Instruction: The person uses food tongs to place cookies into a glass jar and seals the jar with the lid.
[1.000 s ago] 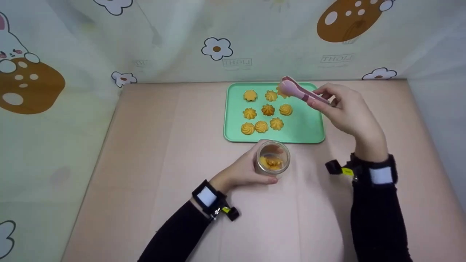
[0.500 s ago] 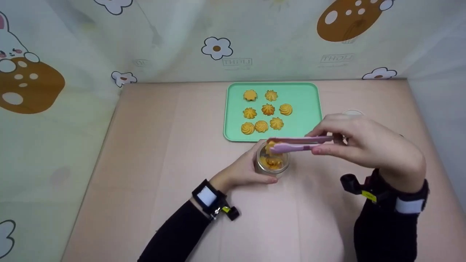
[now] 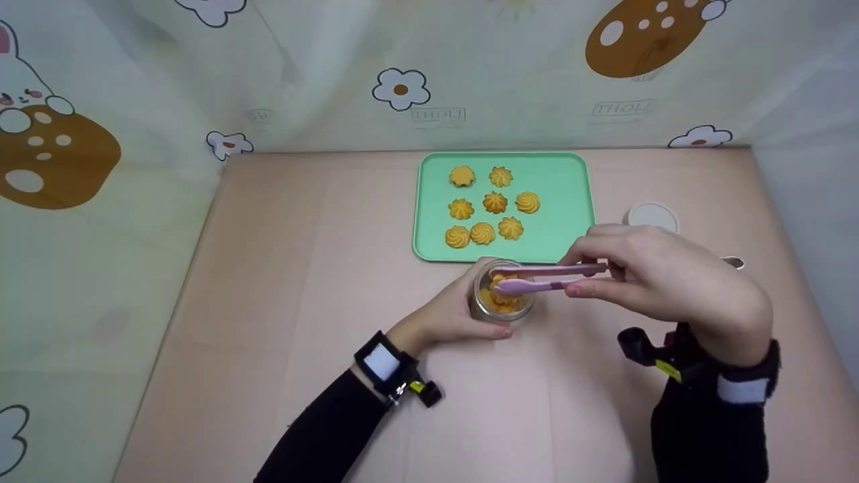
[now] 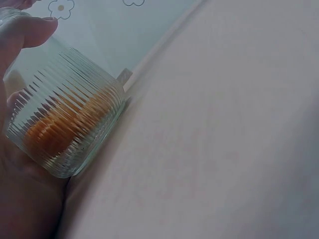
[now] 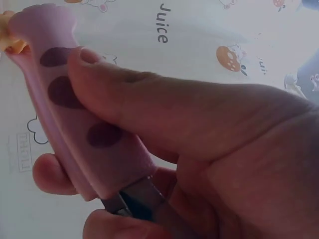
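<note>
My left hand (image 3: 446, 312) grips a ribbed glass jar (image 4: 75, 109) around its side, thumb in front. Golden swirl-shaped cookies (image 4: 55, 132) lie in the bottom of the jar. With thumb and fingers, my right hand (image 3: 664, 275) holds pink tongs (image 3: 537, 286) spotted with darker ovals. Their tips sit in the jar's mouth, around another cookie (image 5: 9, 37). The tongs' metal end peeks out behind the right hand in the head view. Beyond the jar, a green tray (image 3: 567, 201) bears several more cookies (image 3: 495, 202) in loose rows.
A round white lid (image 3: 653, 216) lies to the right of the tray, partly behind the right hand. The pale pink table (image 3: 302, 268) ends at the back against a hanging sheet (image 3: 322, 80) printed with flowers and cartoon figures.
My right hand has brought the tongs with a cookie from the tray's back right down to the jar, the tips lowering into its mouth. The left hand and jar have stayed put.
</note>
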{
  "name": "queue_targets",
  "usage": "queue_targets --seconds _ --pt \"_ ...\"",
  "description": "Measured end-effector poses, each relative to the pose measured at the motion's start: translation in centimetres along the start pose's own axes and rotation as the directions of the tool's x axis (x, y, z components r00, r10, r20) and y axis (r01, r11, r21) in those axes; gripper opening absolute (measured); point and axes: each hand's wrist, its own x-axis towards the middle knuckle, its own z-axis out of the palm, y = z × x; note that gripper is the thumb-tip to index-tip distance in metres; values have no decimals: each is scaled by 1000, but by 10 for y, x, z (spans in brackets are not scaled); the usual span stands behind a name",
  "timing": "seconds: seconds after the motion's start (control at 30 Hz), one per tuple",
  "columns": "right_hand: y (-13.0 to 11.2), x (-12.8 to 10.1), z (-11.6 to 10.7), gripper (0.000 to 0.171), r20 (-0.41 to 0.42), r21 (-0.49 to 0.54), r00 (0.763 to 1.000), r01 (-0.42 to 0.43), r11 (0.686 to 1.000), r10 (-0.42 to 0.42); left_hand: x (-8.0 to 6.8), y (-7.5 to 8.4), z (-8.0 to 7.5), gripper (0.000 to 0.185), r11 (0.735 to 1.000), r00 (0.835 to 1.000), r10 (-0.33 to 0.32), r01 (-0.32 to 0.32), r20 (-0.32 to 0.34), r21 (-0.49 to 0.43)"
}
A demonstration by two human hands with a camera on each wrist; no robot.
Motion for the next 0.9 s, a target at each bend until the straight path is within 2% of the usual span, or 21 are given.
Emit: queue_targets --seconds 0.3,0.5,0.7,0.9 --pt "-3 3 1 13 64 -57 995 -78 995 82 0 0 0 92 1000 1000 4 -4 6 -30" --pt "-5 6 4 21 90 -41 987 -128 991 132 -1 0 0 94 999 1000 1 -1 1 -42" --pt "-5 7 6 34 60 -49 988 -140 989 143 -1 -1 1 92 998 1000 -3 4 7 -69" --pt "-3 8 4 37 1 -41 994 -108 993 108 -1 0 1 97 1000 1000 -24 24 -12 -17"
